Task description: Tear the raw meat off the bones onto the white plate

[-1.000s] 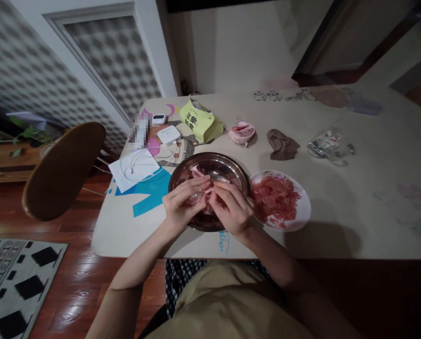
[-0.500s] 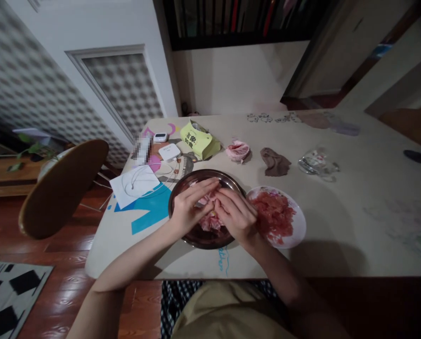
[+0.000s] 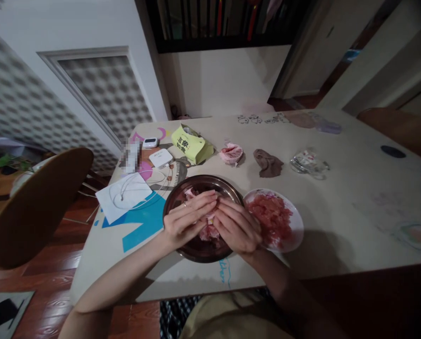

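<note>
Over a dark metal bowl (image 3: 171, 197), my left hand (image 3: 191, 219) and my right hand (image 3: 238, 225) meet at the fingertips. Both have their fingers bent and closed around what looks like a piece of red pomelo, mostly hidden behind them. Pinkish membrane scraps (image 3: 209, 232) lie in the bowl below. Just right of it, partly behind my right hand, stands a white plate (image 3: 296, 230) heaped with peeled red pomelo flesh (image 3: 272, 217).
Behind the bowl are a yellow-green paper bag (image 3: 192, 145), a pink pomelo rind (image 3: 230, 153), a brown cloth (image 3: 268, 163) and crumpled clear plastic (image 3: 307, 163). White devices (image 3: 161, 158), a cable and a paper sheet (image 3: 123, 197) lie left. A chair (image 3: 37, 207) stands beside the table.
The view has shifted and tilted slightly, so the table sits differently in the picture. My hands stay together over the bowl, with the fingers slightly moved around the piece.
</note>
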`<state>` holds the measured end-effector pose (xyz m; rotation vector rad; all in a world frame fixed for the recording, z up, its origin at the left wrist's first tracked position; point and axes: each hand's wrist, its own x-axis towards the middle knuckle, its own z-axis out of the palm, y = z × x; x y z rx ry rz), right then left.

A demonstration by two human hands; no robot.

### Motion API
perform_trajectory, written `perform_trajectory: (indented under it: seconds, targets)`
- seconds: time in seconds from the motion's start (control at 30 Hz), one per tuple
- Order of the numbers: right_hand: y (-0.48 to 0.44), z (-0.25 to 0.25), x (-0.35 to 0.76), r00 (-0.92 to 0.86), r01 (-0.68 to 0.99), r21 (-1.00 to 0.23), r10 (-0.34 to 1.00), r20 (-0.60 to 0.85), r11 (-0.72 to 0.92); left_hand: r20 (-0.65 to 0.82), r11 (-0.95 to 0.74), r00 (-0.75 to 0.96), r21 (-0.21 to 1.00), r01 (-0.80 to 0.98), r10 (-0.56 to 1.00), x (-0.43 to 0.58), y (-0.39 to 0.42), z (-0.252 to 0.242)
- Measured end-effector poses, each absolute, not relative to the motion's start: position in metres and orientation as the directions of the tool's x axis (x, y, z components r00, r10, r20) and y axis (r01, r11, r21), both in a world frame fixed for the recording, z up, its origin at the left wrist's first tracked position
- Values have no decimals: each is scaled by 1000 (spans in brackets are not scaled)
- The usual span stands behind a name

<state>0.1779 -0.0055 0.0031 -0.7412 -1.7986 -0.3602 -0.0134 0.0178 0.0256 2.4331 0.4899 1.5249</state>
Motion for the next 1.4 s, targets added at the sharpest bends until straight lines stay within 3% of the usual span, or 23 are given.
perform_trajectory:
  seconds: [0.17,0.3,0.37,0.6,0.7,0.93,1.23,1.4]
  targets:
    - [-9,-2,181,-249,582,-153,353,902,799,777,-840,320,504,200,542,-10,9,26]
    - [-5,-1,174,-212,545,-149,308,927,825,668,-714,253,659,238,700,-6,8,26]
    - [-3,0,172,-204,550,-145,300,932,823,641,-693,264,680,240,721,-6,10,26]
    - [-6,11,174,-220,636,-67,263,939,769,735,-801,319,541,257,598,-7,9,23]
    - [-8,14,173,-194,663,-88,284,939,744,747,-822,343,510,251,569,-7,7,21]
    - [-7,16,171,-47,653,-214,321,946,726,742,-831,376,509,223,555,-7,8,18]
    - [-6,-3,180,-210,562,-133,297,932,816,688,-750,296,603,273,662,-1,8,21]
    - [-5,-5,178,-201,587,-151,324,924,795,709,-790,355,500,356,609,-3,9,20]
